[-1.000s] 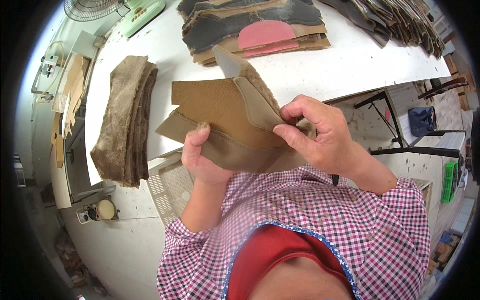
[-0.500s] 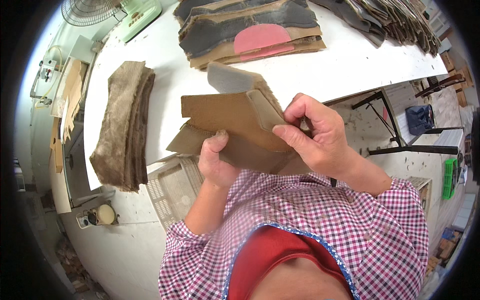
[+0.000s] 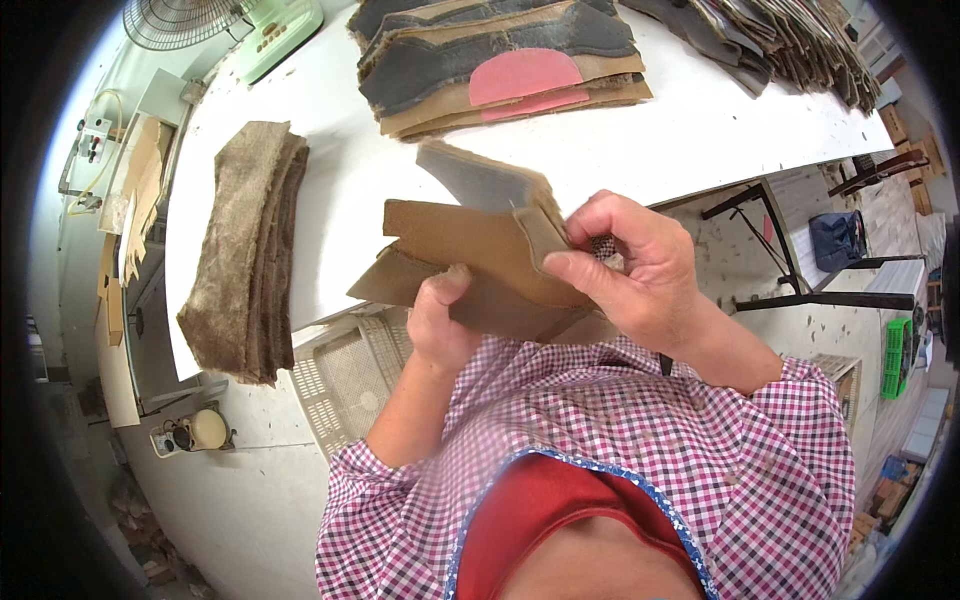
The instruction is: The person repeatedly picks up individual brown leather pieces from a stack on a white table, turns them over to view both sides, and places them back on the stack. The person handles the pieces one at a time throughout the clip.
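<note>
Above the table's near edge I hold a brown leather shoe upper piece [image 3: 470, 245] in both hands. My left hand [image 3: 443, 325] is closed on its lower left part, the thumb lying on the brown face and the fingers hidden beneath. With thumb and forefinger, my right hand [image 3: 640, 275] pinches the right edge, where a narrow tan strip [image 3: 541, 240] folds up. Behind it sticks out a grey flap [image 3: 480, 180] with a fuzzy edge; whether it is joined on, I cannot tell.
On the white table [image 3: 345, 200], a stack of brown furry pieces [image 3: 240, 250] lies left. Farther back are grey and tan pieces [image 3: 500, 60] with pink patches and a pile of dark pieces [image 3: 770, 50]. A fan [image 3: 185, 20] stands far left; a plastic crate [image 3: 350, 375] sits below the edge.
The upper piece has shifted slightly right and tilted. Its tan strip and right edge now fold up more under my right hand. The grey flap has dropped a little; my left hand moved slightly right.
</note>
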Demonstrator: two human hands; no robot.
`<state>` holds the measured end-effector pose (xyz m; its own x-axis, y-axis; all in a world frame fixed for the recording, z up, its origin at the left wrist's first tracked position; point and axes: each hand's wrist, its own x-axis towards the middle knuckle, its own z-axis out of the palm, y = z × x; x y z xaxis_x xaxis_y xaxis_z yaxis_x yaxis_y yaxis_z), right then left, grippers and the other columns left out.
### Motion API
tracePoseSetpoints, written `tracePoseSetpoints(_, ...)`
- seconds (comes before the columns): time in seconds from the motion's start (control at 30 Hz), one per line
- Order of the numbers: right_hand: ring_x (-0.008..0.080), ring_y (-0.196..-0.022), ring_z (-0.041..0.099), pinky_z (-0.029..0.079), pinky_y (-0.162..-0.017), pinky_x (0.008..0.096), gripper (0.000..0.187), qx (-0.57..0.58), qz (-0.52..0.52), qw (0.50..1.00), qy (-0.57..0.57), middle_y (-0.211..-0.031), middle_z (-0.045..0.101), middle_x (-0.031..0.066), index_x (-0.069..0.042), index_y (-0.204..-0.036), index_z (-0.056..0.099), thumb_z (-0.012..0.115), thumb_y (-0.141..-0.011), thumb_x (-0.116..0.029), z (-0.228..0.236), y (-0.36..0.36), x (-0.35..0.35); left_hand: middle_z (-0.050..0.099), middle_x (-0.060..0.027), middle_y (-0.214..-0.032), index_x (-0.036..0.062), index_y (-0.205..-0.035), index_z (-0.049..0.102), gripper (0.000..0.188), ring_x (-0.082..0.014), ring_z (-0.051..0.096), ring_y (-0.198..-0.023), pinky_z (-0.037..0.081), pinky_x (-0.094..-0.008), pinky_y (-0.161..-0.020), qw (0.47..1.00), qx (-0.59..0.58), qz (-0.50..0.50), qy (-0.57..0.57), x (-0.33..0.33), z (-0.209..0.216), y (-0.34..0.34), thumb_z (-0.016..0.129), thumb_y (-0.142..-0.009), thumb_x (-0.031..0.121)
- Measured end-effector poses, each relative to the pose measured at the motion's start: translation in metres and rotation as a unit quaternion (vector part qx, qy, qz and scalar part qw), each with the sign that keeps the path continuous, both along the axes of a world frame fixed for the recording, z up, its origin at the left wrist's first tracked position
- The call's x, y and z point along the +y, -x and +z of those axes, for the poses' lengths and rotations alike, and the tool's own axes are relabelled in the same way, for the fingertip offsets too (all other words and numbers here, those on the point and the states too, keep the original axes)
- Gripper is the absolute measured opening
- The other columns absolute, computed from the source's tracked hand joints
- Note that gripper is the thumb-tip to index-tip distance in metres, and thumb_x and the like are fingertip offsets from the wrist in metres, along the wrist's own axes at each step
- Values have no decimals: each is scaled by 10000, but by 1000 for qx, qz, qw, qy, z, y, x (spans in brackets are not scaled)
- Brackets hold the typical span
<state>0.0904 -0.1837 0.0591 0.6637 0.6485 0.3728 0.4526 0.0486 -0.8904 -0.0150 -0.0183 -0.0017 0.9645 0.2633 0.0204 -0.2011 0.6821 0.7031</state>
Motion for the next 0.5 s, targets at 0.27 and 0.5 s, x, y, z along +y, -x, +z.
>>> tracePoseSetpoints(0.27,140,-632,573,465,-553,264,121,-72,3,997,-14,-722,583,78,10,-860,594,697,-823,-44,5,-3,0,537,-150,-1270,-56,-1266,480,523,-255,507,-1174,389,-376,-1018,998,48,-8,-51,-7,-2,1,446,-835,239)
tracePoseSetpoints(0.5,130,-569,516,420,-504,276,99,-117,0,993,7,-668,544,63,3,-807,572,651,-845,-43,13,-11,5,535,-160,-1269,-42,-1284,462,543,-265,512,-1176,379,-390,-1036,995,64,-22,-74,-8,8,-2,466,-798,201)
